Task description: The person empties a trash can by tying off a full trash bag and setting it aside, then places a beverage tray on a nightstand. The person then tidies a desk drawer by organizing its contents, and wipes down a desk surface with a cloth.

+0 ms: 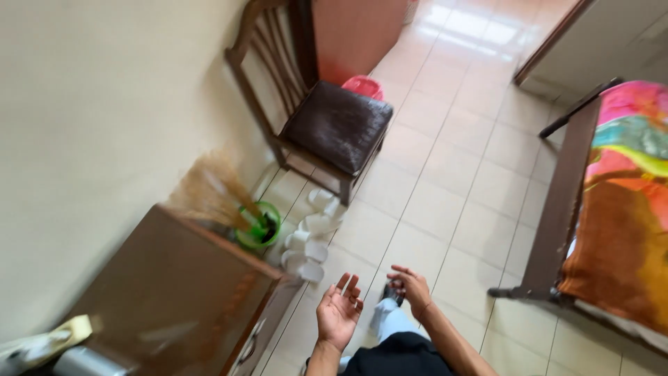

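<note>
My left hand (339,311) is held palm up over the tiled floor, fingers spread, with nothing in it. My right hand (410,289) hovers just to its right, fingers loosely curled; whether it pinches something small I cannot tell. Below the hands I see my leg in light trousers and a dark shoe (391,296). A cluster of white cups (309,237) lies on the floor to the left of my hands, beside a brown cabinet (181,299).
A wooden chair (327,118) with a dark cushion stands against the cream wall. A green pot (259,226) holds a straw broom. A bed frame (563,202) with a colourful blanket is at the right. A pink bucket (363,86) sits behind the chair.
</note>
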